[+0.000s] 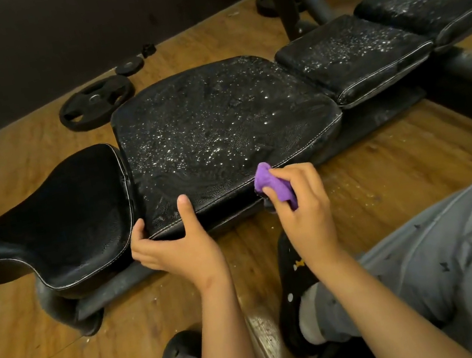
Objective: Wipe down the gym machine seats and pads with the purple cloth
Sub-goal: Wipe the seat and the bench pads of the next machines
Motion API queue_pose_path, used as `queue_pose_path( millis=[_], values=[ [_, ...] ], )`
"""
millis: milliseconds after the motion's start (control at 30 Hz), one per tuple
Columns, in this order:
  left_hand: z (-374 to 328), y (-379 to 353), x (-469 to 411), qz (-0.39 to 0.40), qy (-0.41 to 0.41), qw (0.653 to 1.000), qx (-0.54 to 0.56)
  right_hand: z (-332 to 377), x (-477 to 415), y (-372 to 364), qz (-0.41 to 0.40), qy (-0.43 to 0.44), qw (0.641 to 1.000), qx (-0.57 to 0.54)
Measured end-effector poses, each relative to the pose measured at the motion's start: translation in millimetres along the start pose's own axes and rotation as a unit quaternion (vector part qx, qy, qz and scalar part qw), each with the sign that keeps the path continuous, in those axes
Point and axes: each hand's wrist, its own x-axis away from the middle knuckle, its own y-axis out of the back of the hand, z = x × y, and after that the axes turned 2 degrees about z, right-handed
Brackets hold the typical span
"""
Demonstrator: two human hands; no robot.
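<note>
The black pads lie in a row running lower left to upper right. The left hand (pixel 174 246) grips the wide pad's (pixel 218 119) near edge. The right hand (pixel 301 199) presses the bunched purple cloth (pixel 274 186) against that same edge.

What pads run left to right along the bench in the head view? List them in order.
dry saddle-shaped seat → large droplet-covered pad → smaller speckled pad → far speckled pad

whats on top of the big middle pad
Shiny specks cover the big middle pad. The left hand grips its near corner, thumb on top hiding that spot. The right hand holds the purple cloth at its front edge.
</note>
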Motion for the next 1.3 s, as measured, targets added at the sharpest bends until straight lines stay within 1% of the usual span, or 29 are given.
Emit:
queue_pose_path(
  millis=[67,167,333,400,467,533,600,700,733,833,900,967,1033,1067,1167,1233,1300],
  values=[
    [1,-4,1,-0.008,0.004,1.0,-0.011,-8,-4,7,-0.019,-0.028,0.999,0.003],
    [4,-8,3,-0.007,0.006,1.0,-0.011,-26,-25,26,-0.073,-0.135,0.988,-0.013],
    [9,-14,3,-0.024,-0.004,1.0,-0.014,-71,-72,48,-0.115,-0.193,0.974,0.011],
    [9,-17,3,-0.034,-0.008,0.999,-0.018,-85,-84,54,-0.112,-0.252,0.961,-0.003],
    [8,-21,3,-0.047,-0.005,0.999,-0.018,-84,-85,58,-0.094,-0.3,0.948,-0.042],
    [5,-25,3,-0.065,-0.002,0.998,-0.009,-71,-69,54,-0.09,-0.306,0.944,-0.09],
    [2,-28,3,-0.085,-0.003,0.996,-0.001,-51,-37,41,-0.074,-0.28,0.949,-0.122],
    [1,-31,4,-0.109,-0.003,0.994,-0.001,-10,12,11,0.015,-0.205,0.97,-0.133],
    [0,-32,4,-0.111,-0.004,0.994,-0.004,3,19,4,0.029,-0.186,0.973,-0.134],
    [2,-31,5,-0.111,-0.006,0.994,-0.014,10,16,0,0.002,-0.179,0.975,-0.133],
    [2,-30,5,-0.104,-0.008,0.994,-0.016,-11,2,9,-0.048,-0.208,0.969,-0.127],
    [3,-28,6,-0.095,-0.006,0.995,-0.017,-40,-17,20,-0.087,-0.275,0.947,-0.139],
    [3,-26,6,-0.083,-0.003,0.996,-0.021,-58,-40,33,-0.101,-0.337,0.919,-0.179],
    [2,-25,7,-0.077,-0.002,0.997,-0.023,-62,-50,38,-0.1,-0.352,0.911,-0.189],
    [1,-22,7,-0.067,0.0,0.997,-0.032,-52,-56,39,-0.115,-0.357,0.911,-0.168],
    [0,-21,7,-0.061,0.004,0.997,-0.038,-36,-39,28,-0.119,-0.37,0.903,-0.184],
    [-1,-20,8,-0.057,0.009,0.997,-0.042,-12,-17,11,-0.106,-0.386,0.893,-0.205]
  ],
)
